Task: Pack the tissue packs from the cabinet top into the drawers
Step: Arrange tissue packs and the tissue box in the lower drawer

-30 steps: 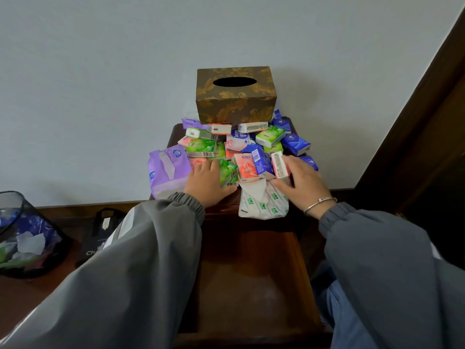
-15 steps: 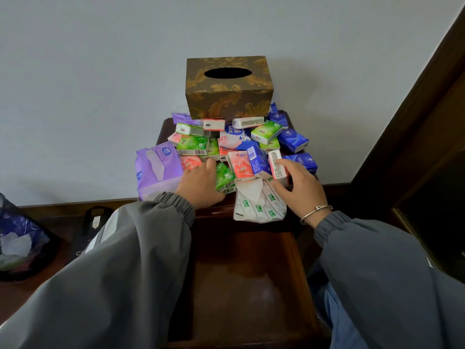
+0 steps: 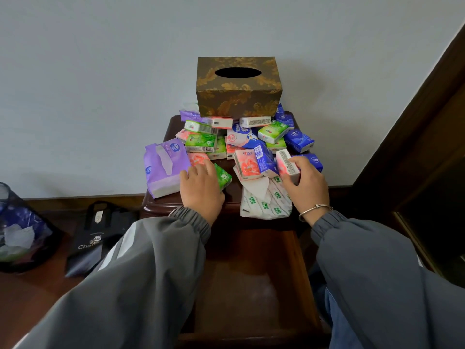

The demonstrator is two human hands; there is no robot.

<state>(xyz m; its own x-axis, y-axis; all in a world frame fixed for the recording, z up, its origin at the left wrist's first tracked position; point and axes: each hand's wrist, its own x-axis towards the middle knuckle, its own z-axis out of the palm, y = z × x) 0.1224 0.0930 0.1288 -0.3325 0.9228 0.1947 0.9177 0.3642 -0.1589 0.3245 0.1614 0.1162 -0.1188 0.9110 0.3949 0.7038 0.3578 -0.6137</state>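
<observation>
The dark wooden cabinet (image 3: 161,205) stands against a pale wall, and its top is crowded. Below the front edge the drawer (image 3: 251,285) is pulled out, its bare wooden bottom showing between two grey sleeves. On the floor to the left stand a bin (image 3: 17,230) with a blue liner and, just beside it, a black bag (image 3: 98,238).

At the back edge of the cabinet top sits a brown and gold tissue box (image 3: 239,89) with its oval slot facing up. A large purple pack (image 3: 164,170) overhangs the left edge. A soft white pack (image 3: 264,202) with green marks hangs over the front edge, above the drawer. Between these, the small tissue packs (image 3: 241,142), in green, blue, pink and white, lie heaped from the box forward.

The left hand (image 3: 202,190) rests palm down near the front left, touching the purple pack. Its fingertips reach a pink pack (image 3: 198,158), and a green pack (image 3: 222,176) sticks out from under its right side. I cannot tell whether the fingers grip it.

The right hand (image 3: 305,182) is near the front right. Its fingers are curled over a pink-and-white pack (image 3: 286,163) that stands tilted on end, with the thumb on the near face. A bracelet (image 3: 314,211) circles that wrist.
</observation>
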